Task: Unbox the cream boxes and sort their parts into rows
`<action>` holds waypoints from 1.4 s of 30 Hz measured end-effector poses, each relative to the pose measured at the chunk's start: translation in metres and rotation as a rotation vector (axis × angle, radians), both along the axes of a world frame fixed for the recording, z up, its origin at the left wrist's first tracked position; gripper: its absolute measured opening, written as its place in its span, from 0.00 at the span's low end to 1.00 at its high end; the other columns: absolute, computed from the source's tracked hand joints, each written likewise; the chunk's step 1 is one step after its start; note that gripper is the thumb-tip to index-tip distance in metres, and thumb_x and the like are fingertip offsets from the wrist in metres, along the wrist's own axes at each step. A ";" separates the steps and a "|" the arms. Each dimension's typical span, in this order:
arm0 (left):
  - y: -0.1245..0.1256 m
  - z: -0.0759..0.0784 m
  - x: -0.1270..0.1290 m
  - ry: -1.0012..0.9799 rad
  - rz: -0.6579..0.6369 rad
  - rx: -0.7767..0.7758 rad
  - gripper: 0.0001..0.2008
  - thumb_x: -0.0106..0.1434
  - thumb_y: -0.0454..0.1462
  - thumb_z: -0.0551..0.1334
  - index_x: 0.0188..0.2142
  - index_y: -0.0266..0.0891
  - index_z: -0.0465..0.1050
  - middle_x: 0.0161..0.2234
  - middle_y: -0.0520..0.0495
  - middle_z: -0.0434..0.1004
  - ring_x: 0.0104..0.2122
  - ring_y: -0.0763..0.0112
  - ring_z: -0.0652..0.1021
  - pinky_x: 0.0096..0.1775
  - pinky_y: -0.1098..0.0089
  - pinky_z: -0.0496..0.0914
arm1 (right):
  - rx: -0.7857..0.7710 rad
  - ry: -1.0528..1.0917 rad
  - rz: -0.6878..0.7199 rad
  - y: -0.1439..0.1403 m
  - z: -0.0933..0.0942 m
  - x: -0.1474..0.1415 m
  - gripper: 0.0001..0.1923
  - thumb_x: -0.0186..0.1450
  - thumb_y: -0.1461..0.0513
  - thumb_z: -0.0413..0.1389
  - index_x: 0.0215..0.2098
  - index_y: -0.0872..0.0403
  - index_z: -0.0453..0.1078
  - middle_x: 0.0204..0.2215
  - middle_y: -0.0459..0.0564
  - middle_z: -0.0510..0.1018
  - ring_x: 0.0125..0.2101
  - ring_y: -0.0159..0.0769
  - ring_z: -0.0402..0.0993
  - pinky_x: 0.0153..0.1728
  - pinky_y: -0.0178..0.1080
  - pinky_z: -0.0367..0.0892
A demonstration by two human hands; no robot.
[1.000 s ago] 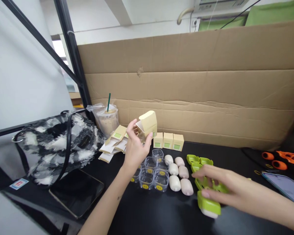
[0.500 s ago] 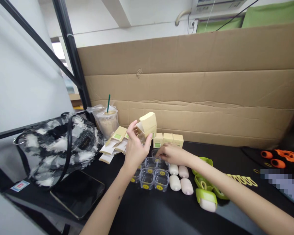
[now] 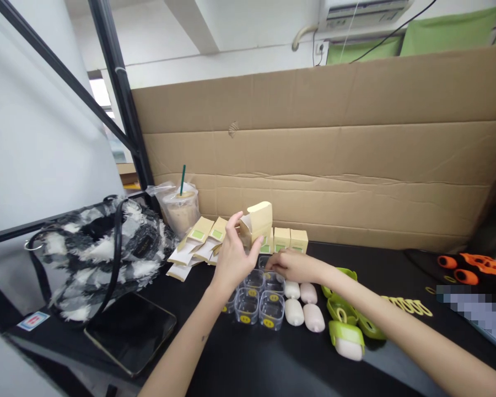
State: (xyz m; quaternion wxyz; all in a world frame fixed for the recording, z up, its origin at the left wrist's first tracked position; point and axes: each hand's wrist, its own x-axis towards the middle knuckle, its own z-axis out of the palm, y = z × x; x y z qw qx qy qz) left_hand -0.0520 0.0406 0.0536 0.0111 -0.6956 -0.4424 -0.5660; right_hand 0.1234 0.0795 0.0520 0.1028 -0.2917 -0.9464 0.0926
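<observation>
My left hand (image 3: 238, 256) is wrapped round a small pale-yellow carton (image 3: 260, 220), raised above the table with its top flap open. Lower and to the right, the bent fingers of my right hand (image 3: 291, 264) grip the rim of a clear plastic cup (image 3: 264, 261) at the back of a group; part of that cup is hidden. Several more clear cups (image 3: 247, 304) with yellow smiley stickers stand in front. Beside them lie white and pale-pink rounded capsules (image 3: 294, 312). Closed yellow cartons (image 3: 281, 239) stand in a row behind my right hand.
Flattened cartons (image 3: 196, 237) lie at left, before a bagged iced drink (image 3: 182, 207). A fluffy bag (image 3: 103, 248) and dark tablet (image 3: 131, 331) are further left. Green cases (image 3: 347, 333), yellow rings (image 3: 409, 305) and an orange toy car (image 3: 475, 267) lie right. Cardboard (image 3: 314, 149) walls the back.
The view has tilted slightly upward. My left hand and the open carton have shifted a little right, closer to the standing cartons. My right hand stays at the back cup.
</observation>
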 end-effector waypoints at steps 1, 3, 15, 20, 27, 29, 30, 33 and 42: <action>0.001 -0.001 0.000 0.001 -0.004 -0.007 0.31 0.60 0.38 0.60 0.58 0.42 0.45 0.52 0.35 0.63 0.50 0.54 0.72 0.49 0.49 0.69 | 0.003 0.037 -0.002 0.000 -0.001 0.001 0.11 0.67 0.59 0.53 0.46 0.55 0.68 0.44 0.51 0.74 0.39 0.36 0.74 0.40 0.45 0.71; 0.001 -0.002 -0.001 -0.003 -0.019 -0.028 0.31 0.60 0.38 0.60 0.58 0.42 0.45 0.52 0.35 0.63 0.50 0.55 0.72 0.48 0.50 0.69 | 0.029 0.142 -0.033 -0.003 0.000 0.004 0.11 0.67 0.60 0.54 0.46 0.55 0.68 0.44 0.50 0.74 0.41 0.37 0.73 0.41 0.46 0.70; -0.019 0.000 0.027 -0.504 -0.698 -0.583 0.26 0.57 0.41 0.65 0.47 0.44 0.50 0.44 0.43 0.72 0.40 0.62 0.78 0.42 0.60 0.72 | 0.069 0.523 -0.066 -0.056 0.034 0.055 0.39 0.58 0.58 0.59 0.62 0.46 0.45 0.59 0.53 0.59 0.57 0.44 0.60 0.55 0.49 0.62; -0.025 -0.003 0.035 -0.740 -0.866 -0.841 0.22 0.58 0.41 0.64 0.46 0.42 0.53 0.43 0.42 0.74 0.41 0.62 0.78 0.40 0.64 0.71 | 0.050 0.414 -0.094 -0.071 0.021 0.066 0.45 0.55 0.60 0.62 0.63 0.43 0.42 0.61 0.54 0.54 0.62 0.46 0.51 0.59 0.53 0.54; -0.035 -0.011 0.047 -0.722 -0.971 -1.061 0.23 0.56 0.41 0.67 0.45 0.39 0.57 0.38 0.45 0.74 0.36 0.70 0.78 0.35 0.74 0.70 | -0.005 0.538 -0.292 -0.092 -0.017 0.077 0.51 0.48 0.58 0.66 0.60 0.46 0.39 0.54 0.56 0.60 0.54 0.49 0.64 0.51 0.51 0.66; -0.037 -0.011 0.050 -0.751 -0.897 -1.075 0.23 0.56 0.42 0.67 0.44 0.40 0.56 0.39 0.45 0.74 0.34 0.68 0.78 0.31 0.73 0.71 | 0.187 0.606 -0.353 -0.094 -0.024 0.078 0.49 0.48 0.57 0.66 0.59 0.47 0.41 0.53 0.57 0.58 0.54 0.52 0.63 0.50 0.53 0.67; -0.038 -0.010 0.051 -0.774 -0.861 -1.070 0.23 0.56 0.43 0.66 0.44 0.41 0.55 0.39 0.44 0.74 0.34 0.67 0.78 0.30 0.72 0.72 | 0.304 0.604 -0.354 -0.094 -0.026 0.079 0.46 0.50 0.57 0.65 0.59 0.48 0.44 0.54 0.58 0.57 0.55 0.53 0.60 0.50 0.54 0.66; -0.038 -0.010 0.053 -0.821 -0.815 -1.055 0.21 0.58 0.45 0.64 0.41 0.43 0.53 0.41 0.44 0.73 0.34 0.67 0.78 0.30 0.68 0.74 | 0.695 0.453 -0.200 -0.093 -0.027 0.081 0.30 0.59 0.61 0.60 0.57 0.45 0.55 0.53 0.54 0.63 0.56 0.48 0.60 0.53 0.50 0.63; -0.048 -0.010 0.062 -0.822 -0.765 -1.107 0.25 0.53 0.44 0.68 0.40 0.41 0.53 0.35 0.47 0.74 0.30 0.70 0.76 0.26 0.72 0.72 | 1.064 0.372 -0.083 -0.105 -0.022 0.070 0.14 0.71 0.65 0.43 0.38 0.52 0.71 0.32 0.47 0.82 0.35 0.33 0.74 0.42 0.37 0.62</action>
